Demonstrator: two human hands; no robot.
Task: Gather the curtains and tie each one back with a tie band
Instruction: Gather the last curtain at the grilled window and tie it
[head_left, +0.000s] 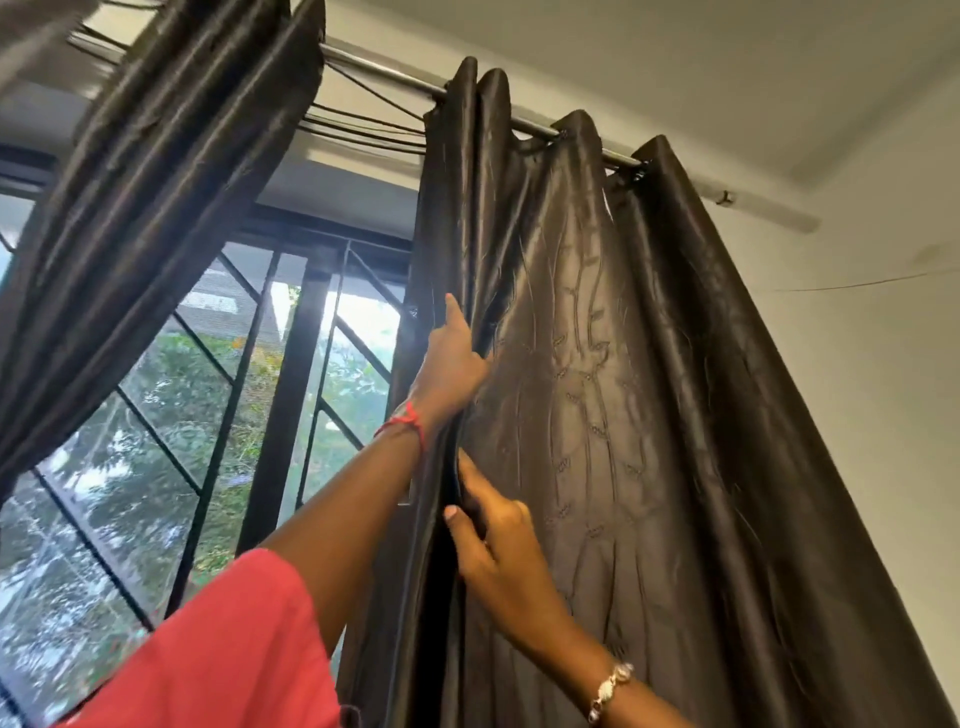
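Head view: the right curtain (623, 389), hung from the rod (530, 124) by the window (208, 389), is gripped at its edge by the left hand (449, 364) above and the right hand (493, 540) below.

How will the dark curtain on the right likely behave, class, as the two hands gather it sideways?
The right curtain is probably floppy: it hangs in soft folds and creases around the left hand. Its sheen suggests slippery cloth that may slide out of the right hand. Its top should glide along the rod.
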